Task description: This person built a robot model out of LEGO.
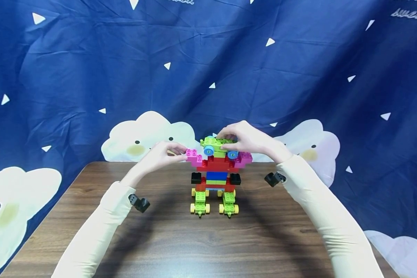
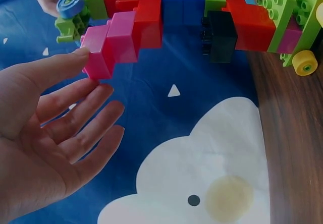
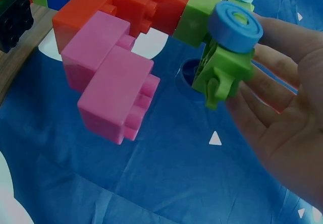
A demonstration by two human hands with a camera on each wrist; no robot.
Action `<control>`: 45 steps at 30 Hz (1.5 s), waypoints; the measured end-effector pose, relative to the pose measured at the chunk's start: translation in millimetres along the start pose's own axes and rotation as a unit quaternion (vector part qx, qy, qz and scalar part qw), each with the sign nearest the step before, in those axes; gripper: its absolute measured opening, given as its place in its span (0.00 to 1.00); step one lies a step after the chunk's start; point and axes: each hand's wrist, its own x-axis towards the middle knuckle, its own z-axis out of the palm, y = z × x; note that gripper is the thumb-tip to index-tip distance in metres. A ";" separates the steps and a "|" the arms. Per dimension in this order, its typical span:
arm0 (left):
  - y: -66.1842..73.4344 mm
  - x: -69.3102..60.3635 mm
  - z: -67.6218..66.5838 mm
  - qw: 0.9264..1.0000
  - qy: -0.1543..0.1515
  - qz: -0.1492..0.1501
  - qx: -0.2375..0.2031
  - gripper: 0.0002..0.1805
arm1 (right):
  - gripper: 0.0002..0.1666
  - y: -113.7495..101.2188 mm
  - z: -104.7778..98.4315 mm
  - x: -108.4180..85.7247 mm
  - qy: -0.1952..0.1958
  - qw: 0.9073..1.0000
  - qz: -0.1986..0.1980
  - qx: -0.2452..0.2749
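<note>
A figure built of toy bricks stands upright on the wooden table, with a red upper body (image 1: 218, 165). My left hand (image 1: 160, 156) pinches the outermost pink brick (image 2: 98, 57) of the stepped arm on the figure's left side, thumb on one face and index fingertip at another; its other fingers are spread. On top, my right hand (image 1: 246, 138) grips a green wheeled block (image 1: 212, 144) with blue wheels (image 3: 235, 26), thumb in front and fingers behind. This block sits over a green brick (image 3: 198, 16). Another pink arm (image 3: 115, 93) juts out below the right hand.
Black bricks (image 1: 196, 177) stick out at both sides of the blue middle brick (image 1: 217, 176). Green wheeled feet (image 1: 200, 202) with yellow wheels (image 2: 305, 63) rest on the table (image 1: 201, 247). Behind hangs a blue cloth (image 1: 90, 77) with white clouds and triangles.
</note>
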 end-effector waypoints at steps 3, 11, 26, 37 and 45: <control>-0.5 0.7 0.0 1.000 0.000 0.000 -0.003 0.20 | 0.18 -0.2 -0.8 0.1 -0.002 1.000 -0.004 0.000; -2.1 0.6 -0.4 1.000 0.001 -0.004 -0.002 0.20 | 0.18 1.6 -4.6 -2.3 -0.014 1.000 -0.012 0.016; -3.6 3.0 -0.6 1.000 -0.002 -0.001 -0.003 0.22 | 0.18 3.0 -2.2 4.0 -0.008 1.000 0.003 0.014; -3.8 4.4 -0.4 1.000 -0.004 -0.004 -0.007 0.21 | 0.19 -1.4 -2.8 0.6 -0.003 1.000 0.002 0.010; -5.0 5.0 -0.2 1.000 -0.005 -0.003 -0.011 0.19 | 0.19 -1.3 -3.9 0.7 -0.005 1.000 0.005 0.004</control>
